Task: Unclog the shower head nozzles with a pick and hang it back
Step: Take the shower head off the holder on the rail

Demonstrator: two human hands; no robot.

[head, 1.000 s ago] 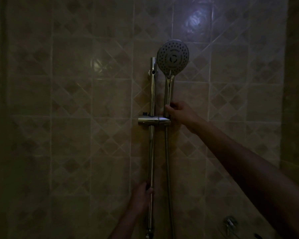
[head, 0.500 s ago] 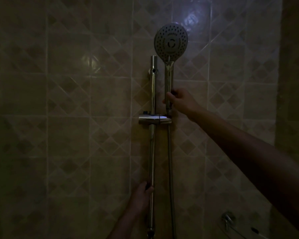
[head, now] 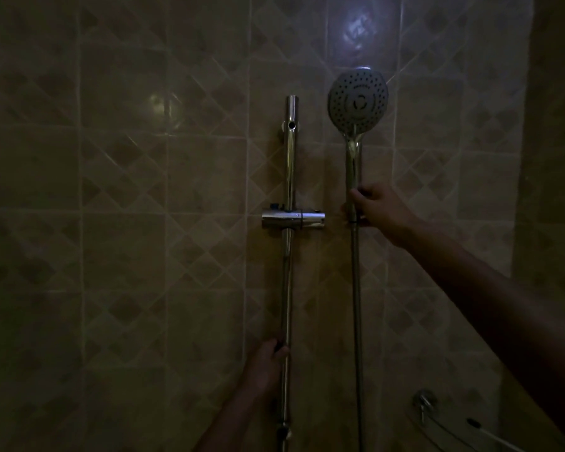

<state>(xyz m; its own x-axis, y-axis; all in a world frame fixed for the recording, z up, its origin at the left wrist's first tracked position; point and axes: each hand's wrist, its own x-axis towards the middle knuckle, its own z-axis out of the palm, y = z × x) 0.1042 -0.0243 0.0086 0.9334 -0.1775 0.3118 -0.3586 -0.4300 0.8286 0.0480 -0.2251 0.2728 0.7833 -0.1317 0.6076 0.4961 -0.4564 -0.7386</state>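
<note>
The round shower head (head: 358,101) is upright with its nozzle face toward me, out of the chrome holder (head: 293,219) and a little to its right. My right hand (head: 375,207) grips the bottom of its handle, where the metal hose (head: 357,321) hangs straight down. The holder sits empty on the vertical chrome slide rail (head: 289,164). Lower down, my left hand (head: 268,360) holds the rail, fingers curled round it with something small and dark at the fingertips. No pick is clearly visible in this dim light.
A tiled wall (head: 128,190) fills the view. At the bottom right are a chrome wall fitting (head: 424,401) and a shelf rim (head: 444,435) with a small dark-tipped object (head: 477,424) lying on it. A darker wall edge (head: 555,158) stands at the right.
My right hand lifted the shower head up out of the holder, then carried it right and down, clear of the bracket. My left hand stayed on the rail.
</note>
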